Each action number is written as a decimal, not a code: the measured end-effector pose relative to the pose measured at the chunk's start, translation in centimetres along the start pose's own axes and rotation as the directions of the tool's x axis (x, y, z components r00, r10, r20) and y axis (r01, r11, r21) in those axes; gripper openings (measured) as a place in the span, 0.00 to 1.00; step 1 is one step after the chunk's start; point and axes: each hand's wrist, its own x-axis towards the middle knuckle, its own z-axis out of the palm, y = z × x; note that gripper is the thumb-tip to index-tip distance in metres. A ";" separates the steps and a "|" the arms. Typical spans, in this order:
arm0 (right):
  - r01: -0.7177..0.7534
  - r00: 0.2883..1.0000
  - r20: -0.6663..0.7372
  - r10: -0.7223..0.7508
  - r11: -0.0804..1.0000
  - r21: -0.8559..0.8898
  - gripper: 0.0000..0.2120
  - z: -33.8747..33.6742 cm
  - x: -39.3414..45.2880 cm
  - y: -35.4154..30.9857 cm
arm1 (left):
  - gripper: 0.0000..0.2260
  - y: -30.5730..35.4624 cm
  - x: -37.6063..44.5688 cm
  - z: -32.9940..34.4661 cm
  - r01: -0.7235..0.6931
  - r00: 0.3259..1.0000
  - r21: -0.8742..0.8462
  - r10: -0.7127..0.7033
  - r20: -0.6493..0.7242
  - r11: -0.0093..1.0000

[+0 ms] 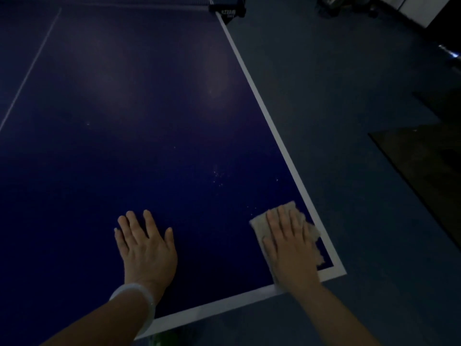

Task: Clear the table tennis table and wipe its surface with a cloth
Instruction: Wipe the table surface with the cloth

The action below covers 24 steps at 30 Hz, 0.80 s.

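Note:
The dark blue table tennis table with white border lines fills the left and middle of the head view. A beige cloth lies flat near the table's near right corner. My right hand presses on the cloth with straight fingers. My left hand rests flat on the bare table surface to the left, fingers spread, a pale bracelet on its wrist. Small white specks dot the surface just beyond the cloth.
The net and its black post stand at the far end. Blue-grey floor runs along the table's right side. A dark mat lies on the floor at right. Something green shows below the near edge.

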 end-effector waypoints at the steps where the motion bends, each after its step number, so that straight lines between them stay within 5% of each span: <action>1: 0.037 0.999 0.000 -0.037 0.999 0.021 0.28 0.3 -0.9 -0.4 | 0.31 0.0 -0.1 -0.1 0.002 1.000 -0.003 -0.002 0.004 1.000; 5: 0.180 0.984 0.012 -0.180 0.983 -0.022 0.27 0.1 -0.1 1.0 | 0.31 0.1 -0.2 -0.4 0.002 1.000 -0.007 -0.002 0.006 1.000; 14: -0.136 0.984 0.118 0.132 0.990 0.027 0.28 -2.3 13.7 2.4 | 0.31 0.4 -0.2 -1.7 0.005 0.997 -0.007 -0.005 0.078 1.000; 20: 0.366 0.928 0.093 -0.361 0.929 -0.048 0.28 -1.2 10.5 -0.8 | 0.31 0.5 0.0 -1.8 0.025 0.995 -0.014 -0.024 0.098 1.000; 22: 0.373 0.926 0.096 -0.365 0.923 -0.097 0.28 -1.5 11.8 1.4 | 0.31 0.6 -0.1 -1.9 0.035 0.993 0.004 -0.035 0.116 0.999; 24: 0.233 0.968 0.120 -0.219 0.965 -0.119 0.28 -1.9 13.9 3.6 | 0.31 0.6 0.0 -1.8 0.038 0.993 0.029 -0.041 0.114 0.999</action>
